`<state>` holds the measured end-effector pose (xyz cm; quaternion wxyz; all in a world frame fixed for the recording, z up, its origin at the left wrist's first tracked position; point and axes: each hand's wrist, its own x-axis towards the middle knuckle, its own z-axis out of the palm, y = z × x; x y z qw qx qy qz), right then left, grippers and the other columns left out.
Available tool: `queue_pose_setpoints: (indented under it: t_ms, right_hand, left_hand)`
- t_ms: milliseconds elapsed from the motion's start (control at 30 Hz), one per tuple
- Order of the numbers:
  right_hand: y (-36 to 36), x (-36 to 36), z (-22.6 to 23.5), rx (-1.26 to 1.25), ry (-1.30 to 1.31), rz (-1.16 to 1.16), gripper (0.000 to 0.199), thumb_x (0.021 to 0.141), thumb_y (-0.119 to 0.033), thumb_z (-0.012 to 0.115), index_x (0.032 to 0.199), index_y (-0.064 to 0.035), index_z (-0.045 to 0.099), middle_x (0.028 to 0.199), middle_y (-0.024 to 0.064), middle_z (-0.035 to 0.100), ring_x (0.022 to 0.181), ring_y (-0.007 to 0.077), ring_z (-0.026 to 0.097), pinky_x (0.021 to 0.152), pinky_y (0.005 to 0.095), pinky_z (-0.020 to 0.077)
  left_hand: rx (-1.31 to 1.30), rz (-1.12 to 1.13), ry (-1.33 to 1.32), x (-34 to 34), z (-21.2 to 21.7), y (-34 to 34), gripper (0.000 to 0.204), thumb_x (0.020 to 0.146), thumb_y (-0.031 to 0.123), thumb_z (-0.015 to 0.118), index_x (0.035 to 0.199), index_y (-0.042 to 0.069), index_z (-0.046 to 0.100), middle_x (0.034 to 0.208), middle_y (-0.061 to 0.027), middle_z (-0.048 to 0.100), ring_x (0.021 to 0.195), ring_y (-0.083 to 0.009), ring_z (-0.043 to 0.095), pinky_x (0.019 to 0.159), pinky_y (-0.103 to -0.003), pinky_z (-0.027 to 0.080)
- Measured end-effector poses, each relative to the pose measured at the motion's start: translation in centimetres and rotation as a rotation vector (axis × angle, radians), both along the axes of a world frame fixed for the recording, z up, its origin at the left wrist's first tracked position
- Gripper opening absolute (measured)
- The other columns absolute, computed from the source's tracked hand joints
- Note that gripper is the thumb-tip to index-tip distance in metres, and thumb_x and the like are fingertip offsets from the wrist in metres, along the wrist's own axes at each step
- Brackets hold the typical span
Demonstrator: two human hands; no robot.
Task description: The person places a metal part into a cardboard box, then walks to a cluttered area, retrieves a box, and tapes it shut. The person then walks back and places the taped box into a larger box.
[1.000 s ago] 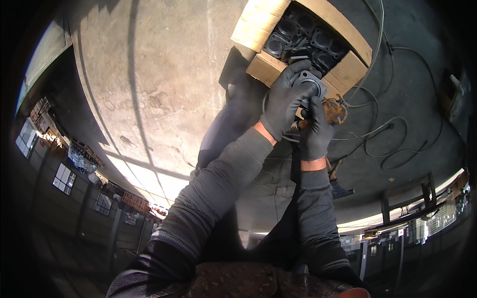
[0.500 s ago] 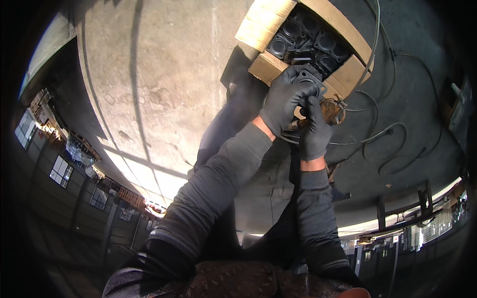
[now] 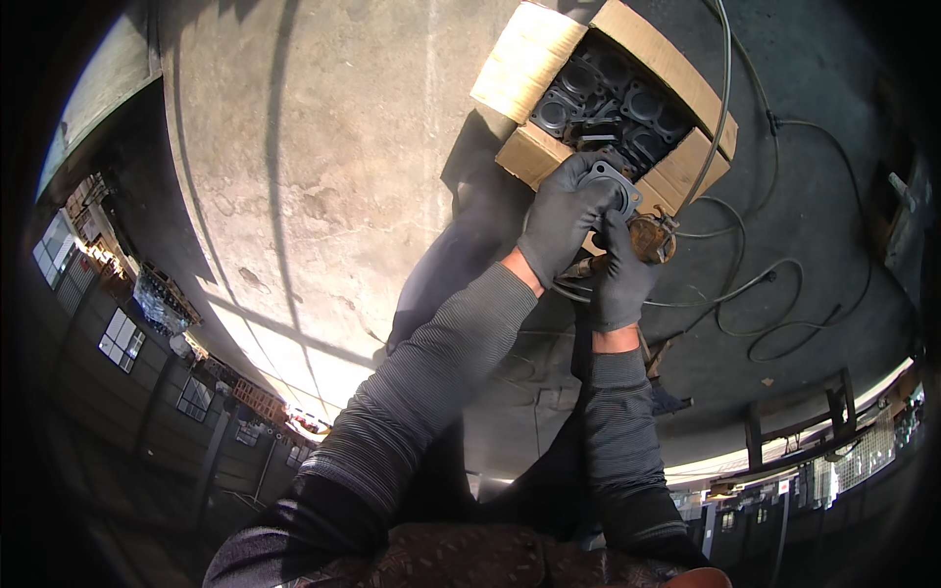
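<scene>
Head view: both gloved hands [image 3: 593, 240] clamped on grey square flanged plate [image 3: 610, 183], centre hole, possibly metal.

We see dark grey gloves on our left hand [image 3: 564, 220] and right hand [image 3: 618, 279], finely striped grey sleeves [image 3: 441, 382], a grey metal flange [image 3: 610, 184], a rust-brown part [image 3: 649, 238], a tan cardboard box [image 3: 534, 59] of black castings [image 3: 613, 93], a pale grey mottled concrete floor [image 3: 323, 147], and dark cables [image 3: 774, 284].
</scene>
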<state>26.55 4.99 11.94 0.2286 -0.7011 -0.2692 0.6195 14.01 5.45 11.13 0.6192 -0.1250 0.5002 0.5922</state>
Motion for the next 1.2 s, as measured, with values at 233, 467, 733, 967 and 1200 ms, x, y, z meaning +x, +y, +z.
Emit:
queue_pose_setpoints:
  t_ms: [233,467,733,967,1200]
  right_hand:
    - [0.4,-0.3,0.3,0.091,0.038,0.066,0.023,0.091,0.000,0.078,0.112,0.0050,0.073,0.105,0.0068,0.073,0.091,0.0116,0.070,0.081,0.0282,0.0565]
    - [0.1,-1.8,0.7,0.048,0.036,0.035,0.020,0.091,-0.003,0.078,0.109,0.0043,0.073,0.101,0.0046,0.073,0.088,0.0100,0.068,0.078,0.0271,0.0543]
    - [0.8,-1.0,-0.8,-0.089,0.081,0.020,0.023,0.092,-0.007,0.079,0.110,0.0050,0.072,0.101,0.0036,0.074,0.086,0.0095,0.068,0.078,0.0257,0.0542]
    - [0.6,-1.1,-1.7,-0.167,0.080,0.023,0.024,0.092,-0.008,0.078,0.111,0.0045,0.072,0.099,0.0061,0.075,0.082,0.0128,0.071,0.075,0.0278,0.0571]
    - [2.7,0.8,-3.2,-0.166,0.038,-0.048,0.030,0.091,-0.017,0.079,0.114,0.0013,0.071,0.094,0.0081,0.076,0.079,0.0175,0.076,0.061,0.0268,0.0553]
  left_hand:
    - [-0.053,-0.097,-0.002,-0.9,0.1,0.2,0.031,0.096,0.006,0.064,0.124,-0.005,0.059,0.102,-0.0089,0.072,0.087,-0.0116,0.068,0.076,-0.022,0.055]
    - [-0.253,-0.093,0.297,0.5,-1.8,-0.5,0.025,0.095,0.004,0.062,0.119,-0.004,0.064,0.100,-0.0075,0.071,0.086,-0.0113,0.066,0.078,-0.026,0.056]
    - [-0.160,-0.128,0.160,-0.1,-1.8,-0.7,0.025,0.102,0.010,0.060,0.121,-0.005,0.061,0.100,-0.0053,0.069,0.087,-0.0097,0.066,0.078,-0.023,0.055]
    - [-0.154,-0.251,0.235,-1.1,-3.7,-2.3,0.028,0.101,0.010,0.057,0.124,-0.005,0.062,0.101,-0.0066,0.070,0.089,-0.0111,0.066,0.082,-0.024,0.054]
    - [-0.228,-0.410,0.602,-1.8,-10.2,-0.4,0.033,0.102,0.008,0.056,0.133,-0.001,0.061,0.123,-0.0124,0.069,0.111,-0.0194,0.066,0.096,-0.032,0.053]
